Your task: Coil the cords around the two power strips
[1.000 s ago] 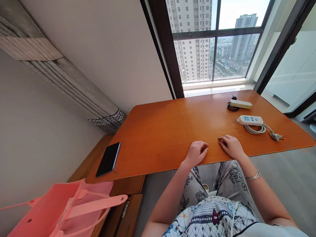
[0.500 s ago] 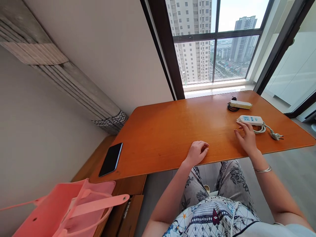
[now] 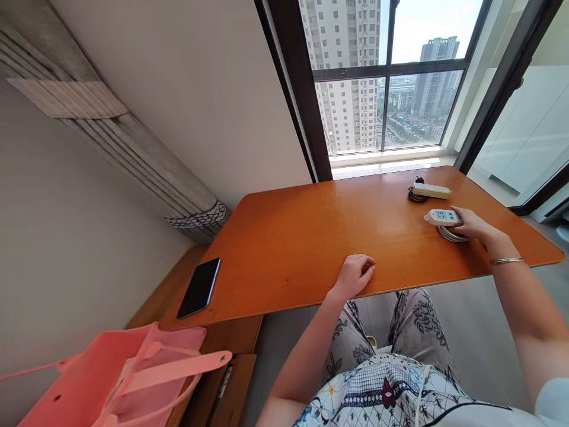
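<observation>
Palm and fingers of the right hand (image 3: 473,225) grip one end of the white power strip (image 3: 444,217) on the tabletop (image 3: 284,249); gathering its coiled cord (image 3: 452,236) in too would limit trailing. The left hand (image 3: 354,276) rests, loosely curled. Beyond lies another strip (image 3: 431,190).

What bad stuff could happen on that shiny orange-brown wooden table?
The bare right hand holds one end of the white plastic power strip, so its coiled pale cable might dangle or snag if lifted. The cream plastic bar with a black cord lies just behind and could get bumped. The flat black tablet lies near the table's edge; a knock might drop it.
</observation>
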Available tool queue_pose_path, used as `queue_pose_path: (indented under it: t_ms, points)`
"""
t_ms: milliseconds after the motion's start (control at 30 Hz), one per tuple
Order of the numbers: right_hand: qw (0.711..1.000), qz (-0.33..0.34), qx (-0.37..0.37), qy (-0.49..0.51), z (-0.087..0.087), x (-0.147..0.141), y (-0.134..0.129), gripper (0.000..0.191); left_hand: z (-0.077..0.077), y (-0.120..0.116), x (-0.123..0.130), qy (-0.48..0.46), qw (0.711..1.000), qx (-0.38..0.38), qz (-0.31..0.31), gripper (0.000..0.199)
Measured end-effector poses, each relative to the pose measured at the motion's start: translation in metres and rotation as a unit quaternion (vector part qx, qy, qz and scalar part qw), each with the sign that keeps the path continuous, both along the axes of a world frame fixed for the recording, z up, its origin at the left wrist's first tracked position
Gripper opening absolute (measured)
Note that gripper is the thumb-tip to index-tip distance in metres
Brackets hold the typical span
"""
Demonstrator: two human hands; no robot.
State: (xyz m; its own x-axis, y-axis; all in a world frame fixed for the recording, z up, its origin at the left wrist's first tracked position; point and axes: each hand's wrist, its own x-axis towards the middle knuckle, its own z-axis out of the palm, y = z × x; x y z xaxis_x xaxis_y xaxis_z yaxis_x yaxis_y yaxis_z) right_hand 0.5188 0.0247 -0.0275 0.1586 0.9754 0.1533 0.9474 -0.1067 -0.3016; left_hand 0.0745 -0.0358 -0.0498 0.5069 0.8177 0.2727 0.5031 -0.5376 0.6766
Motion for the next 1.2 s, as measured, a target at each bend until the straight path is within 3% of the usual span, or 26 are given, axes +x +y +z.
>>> queue_pose_path:
  t_ms: [133,267,467,600,767,867,933,1033,1133,1200]
  points:
    - [0.999,-0.015,-0.038,0.027,-0.004,0.006,0.008,0.06,-0.001,0.0,0.0,0.0,1.0,-0.002,0.001,0.013]
    - [0.995,-0.053,-0.029,0.082,-0.001,0.0,0.001,0.056,-0.002,0.001,0.0,0.001,1.0,0.0,0.003,0.012]
    - [0.961,-0.069,0.053,0.264,0.0,-0.054,-0.02,0.061,-0.003,0.001,0.001,-0.003,1.0,0.011,0.0,0.011]
    - [0.882,-0.068,0.111,0.452,0.004,-0.114,-0.023,0.065,-0.007,0.001,0.0,-0.023,1.0,0.013,0.01,0.025]
    - [0.809,-0.022,0.137,0.571,0.014,-0.179,-0.025,0.066,-0.012,0.0,-0.001,-0.032,0.998,0.043,0.011,0.061]
    - [0.746,-0.009,0.118,0.655,0.015,-0.213,-0.028,0.06,-0.014,-0.001,-0.001,-0.019,0.995,0.095,-0.001,0.073]
    - [0.696,-0.002,0.109,0.71,0.012,-0.23,-0.031,0.055,-0.014,-0.001,-0.001,-0.001,0.993,0.12,0.004,0.067]
    - [0.623,0.003,0.103,0.776,0.007,-0.242,-0.032,0.05,-0.014,-0.002,0.0,0.011,0.992,0.124,0.039,0.042]
    - [0.552,-0.041,0.133,0.822,0.003,-0.238,-0.031,0.046,-0.013,-0.001,0.0,-0.001,0.992,0.115,0.049,0.017]
    - [0.513,-0.083,0.167,0.838,0.001,-0.228,-0.03,0.043,-0.013,-0.001,0.0,-0.013,0.993,0.109,0.045,0.015]
